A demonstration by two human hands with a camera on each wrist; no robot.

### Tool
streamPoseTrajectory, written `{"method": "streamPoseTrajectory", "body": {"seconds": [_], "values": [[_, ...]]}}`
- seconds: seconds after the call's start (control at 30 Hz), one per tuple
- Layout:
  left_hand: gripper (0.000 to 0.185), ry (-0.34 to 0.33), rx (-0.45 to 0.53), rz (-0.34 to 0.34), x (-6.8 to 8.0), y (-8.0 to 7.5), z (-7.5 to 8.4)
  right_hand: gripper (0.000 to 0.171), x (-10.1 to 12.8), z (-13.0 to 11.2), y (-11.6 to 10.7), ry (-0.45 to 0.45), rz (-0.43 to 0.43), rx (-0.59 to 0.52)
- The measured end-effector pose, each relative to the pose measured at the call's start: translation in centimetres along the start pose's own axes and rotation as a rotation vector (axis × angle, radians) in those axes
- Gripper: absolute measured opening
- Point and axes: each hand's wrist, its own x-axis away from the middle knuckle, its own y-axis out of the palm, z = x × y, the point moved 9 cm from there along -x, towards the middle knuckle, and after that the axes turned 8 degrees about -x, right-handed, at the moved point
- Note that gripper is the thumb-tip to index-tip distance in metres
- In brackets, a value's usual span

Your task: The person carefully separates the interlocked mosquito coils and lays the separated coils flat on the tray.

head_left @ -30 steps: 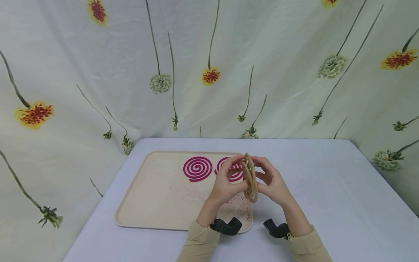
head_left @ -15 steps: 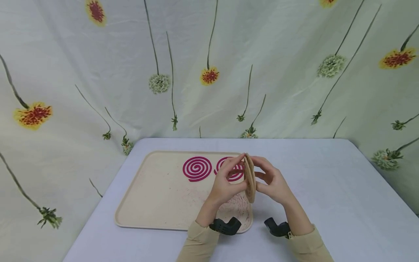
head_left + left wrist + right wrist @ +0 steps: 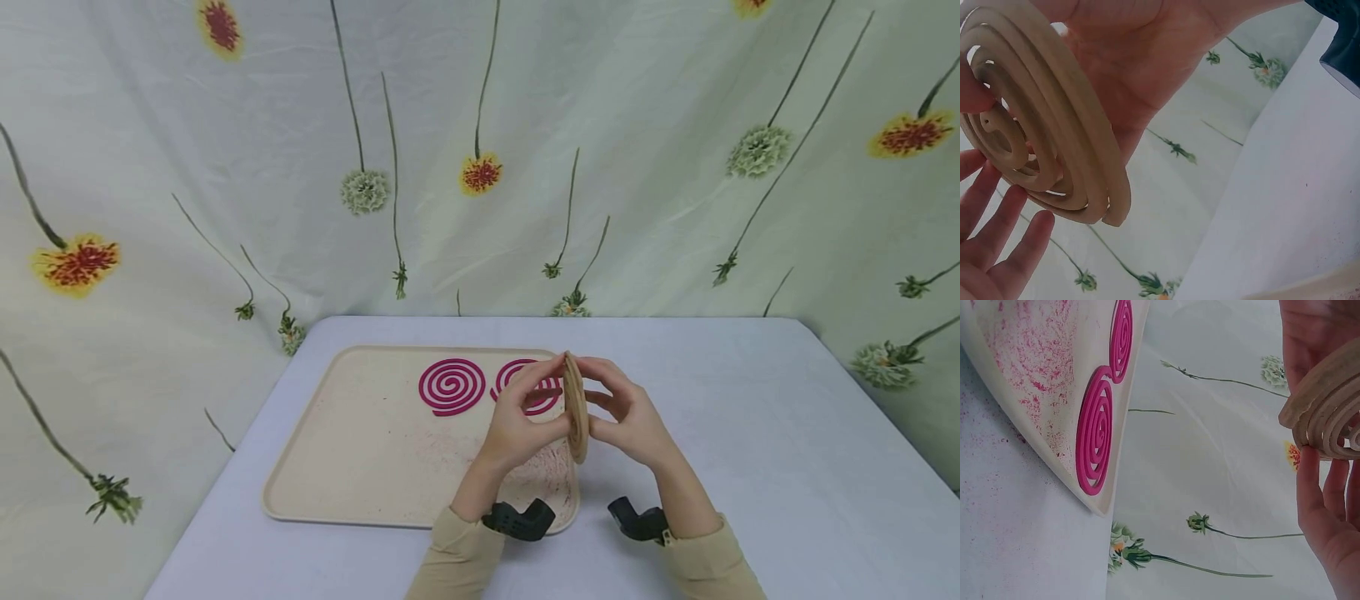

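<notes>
A tan mosquito coil (image 3: 576,408) stands on edge between both hands, above the right end of the tray. In the head view, my left hand (image 3: 516,425) holds its left side with thumb and fingers. My right hand (image 3: 628,425) grips the right side the same way. Close up in the left wrist view, the coil (image 3: 1075,125) shows nested turns with narrow gaps between them. Part of the coil (image 3: 1325,403) also appears in the right wrist view, with fingertips at its rim.
A beige tray (image 3: 337,467) lies on the white-covered table (image 3: 750,433), its right end speckled with magenta crumbs. Two magenta mosquito coils lie along its far side: one (image 3: 452,387) uncovered, the other (image 3: 1085,437) partly behind my left hand in the head view. A flowered cloth (image 3: 645,250) hangs behind.
The tan coil's turns were spread apart one second ago and have since come together into a flat disc. Both hands have shifted only slightly.
</notes>
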Motion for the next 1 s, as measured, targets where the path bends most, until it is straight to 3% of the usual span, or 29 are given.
{"method": "streamPoseTrajectory", "body": {"seconds": [0.27, 0.6, 1.0], "values": [[0.064, 0.016, -0.034, -0.018, 0.3, 0.0, -2.5, 0.063, 0.1, -0.1, 0.0, -0.012, -0.039, 0.015], [0.064, 0.013, 0.009, -0.022, 0.3, 0.1, -2.6, 0.066, 0.1, -0.2, 0.0, -0.023, -0.058, -0.011], [0.067, -0.011, 0.08, -0.018, 0.2, 0.4, -3.0, 0.066, 0.2, 0.2, -0.2, 0.029, -0.026, 0.065]]}}
